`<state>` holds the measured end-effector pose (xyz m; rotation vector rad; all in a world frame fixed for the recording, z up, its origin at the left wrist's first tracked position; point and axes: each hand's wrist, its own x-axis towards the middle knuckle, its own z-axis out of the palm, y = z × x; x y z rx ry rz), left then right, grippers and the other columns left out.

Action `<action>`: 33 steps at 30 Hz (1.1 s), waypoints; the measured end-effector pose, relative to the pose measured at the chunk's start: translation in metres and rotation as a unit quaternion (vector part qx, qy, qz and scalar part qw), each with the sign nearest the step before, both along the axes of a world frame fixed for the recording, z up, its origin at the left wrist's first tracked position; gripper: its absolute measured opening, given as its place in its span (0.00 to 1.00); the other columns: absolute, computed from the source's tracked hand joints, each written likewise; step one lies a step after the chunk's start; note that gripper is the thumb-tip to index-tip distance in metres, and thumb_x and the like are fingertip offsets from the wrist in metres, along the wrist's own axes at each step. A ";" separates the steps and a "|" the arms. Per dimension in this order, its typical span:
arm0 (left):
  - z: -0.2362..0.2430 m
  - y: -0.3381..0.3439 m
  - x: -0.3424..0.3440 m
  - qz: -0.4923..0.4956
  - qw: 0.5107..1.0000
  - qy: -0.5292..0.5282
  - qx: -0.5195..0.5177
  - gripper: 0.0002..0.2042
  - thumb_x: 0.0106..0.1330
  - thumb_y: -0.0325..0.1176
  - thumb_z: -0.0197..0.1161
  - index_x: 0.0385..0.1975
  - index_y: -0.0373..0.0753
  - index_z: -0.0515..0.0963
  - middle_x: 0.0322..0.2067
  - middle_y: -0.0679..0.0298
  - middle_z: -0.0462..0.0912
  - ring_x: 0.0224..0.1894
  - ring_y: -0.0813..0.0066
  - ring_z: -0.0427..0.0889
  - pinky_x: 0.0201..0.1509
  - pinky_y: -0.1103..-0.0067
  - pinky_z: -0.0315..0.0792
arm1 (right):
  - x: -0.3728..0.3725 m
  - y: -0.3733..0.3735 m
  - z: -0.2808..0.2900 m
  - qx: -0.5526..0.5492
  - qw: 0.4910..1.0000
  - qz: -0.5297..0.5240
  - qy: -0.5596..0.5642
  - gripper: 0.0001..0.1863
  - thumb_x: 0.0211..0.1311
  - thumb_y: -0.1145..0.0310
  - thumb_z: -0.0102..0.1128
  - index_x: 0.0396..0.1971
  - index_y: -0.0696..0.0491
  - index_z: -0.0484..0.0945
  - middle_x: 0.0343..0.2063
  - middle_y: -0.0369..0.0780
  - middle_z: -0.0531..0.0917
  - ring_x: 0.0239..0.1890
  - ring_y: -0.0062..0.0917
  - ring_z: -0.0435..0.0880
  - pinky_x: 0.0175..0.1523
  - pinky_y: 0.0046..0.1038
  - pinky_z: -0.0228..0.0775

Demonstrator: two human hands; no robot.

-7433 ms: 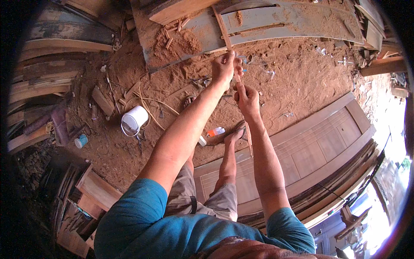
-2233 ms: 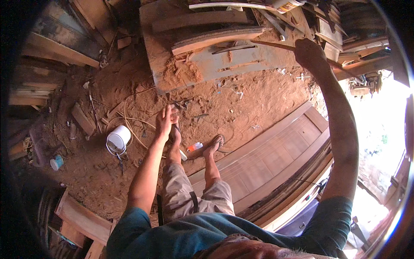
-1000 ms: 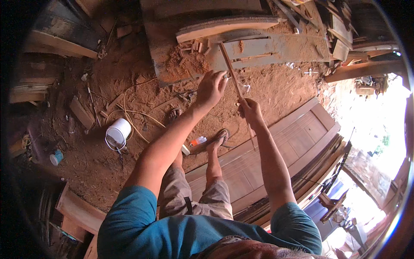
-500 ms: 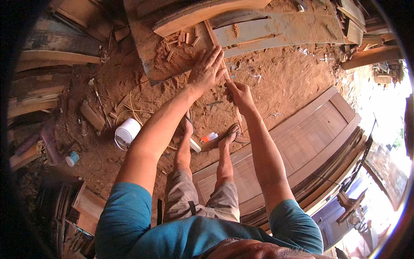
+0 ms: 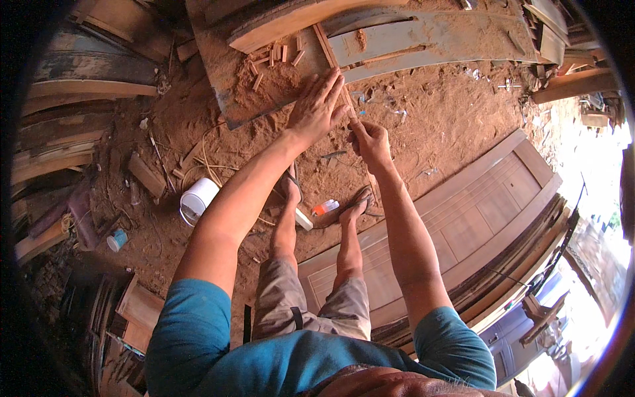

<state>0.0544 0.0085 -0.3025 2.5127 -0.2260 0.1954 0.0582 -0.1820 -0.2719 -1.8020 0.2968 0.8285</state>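
Note:
A long, thin wooden strip [image 5: 323, 47] runs from the work table toward me, between my hands and down beside my right forearm. My left hand [image 5: 316, 107] lies over the strip at the table's near edge, fingers stretched forward and thumb reaching toward my right hand. Just behind it, my right hand [image 5: 372, 144] is closed round the strip, with its thumb along the top. Beyond the hands, the strip meets a thick wooden beam [image 5: 291, 28] lying across the table. Several short wood offcuts [image 5: 284, 53] rest in sawdust left of the strip.
The table has a slotted grey metal plate [image 5: 390, 47] on its right. A panelled wooden door [image 5: 456, 221] leans or lies at my right. On the sawdust-covered ground are a white bucket [image 5: 200, 193], an orange-and-white bottle [image 5: 325, 208] and a cord. Stacked boards [image 5: 59, 149] line the left.
Both hands keep nearly the same hold on the strip; my left thumb now reaches closer to my right hand. The view has shifted slightly.

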 end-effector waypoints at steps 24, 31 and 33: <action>-0.005 -0.014 0.016 -0.004 0.998 -0.005 -0.068 0.35 0.76 0.52 0.49 0.70 0.27 0.60 0.73 0.47 0.56 0.76 0.56 0.56 0.80 0.63 0.50 | 0.010 -0.013 -0.014 -0.017 0.999 0.000 -0.037 0.21 0.72 0.52 0.61 0.31 0.58 0.84 0.17 0.31 0.78 0.16 0.11 0.68 0.20 0.19 0.57; -0.006 -0.013 0.019 -0.004 0.999 -0.010 -0.040 0.34 0.76 0.53 0.49 0.69 0.28 0.61 0.72 0.47 0.59 0.75 0.57 0.58 0.79 0.64 0.52 | 0.013 -0.014 -0.010 -0.034 0.999 0.002 -0.036 0.21 0.71 0.52 0.61 0.29 0.57 0.84 0.17 0.30 0.77 0.16 0.11 0.68 0.20 0.19 0.57; -0.007 -0.012 0.020 -0.005 1.000 -0.013 -0.028 0.35 0.76 0.53 0.49 0.69 0.28 0.61 0.71 0.47 0.60 0.75 0.57 0.59 0.79 0.64 0.52 | 0.012 -0.014 -0.012 -0.021 0.999 -0.004 -0.041 0.21 0.71 0.52 0.61 0.29 0.57 0.84 0.17 0.30 0.77 0.16 0.11 0.68 0.20 0.19 0.57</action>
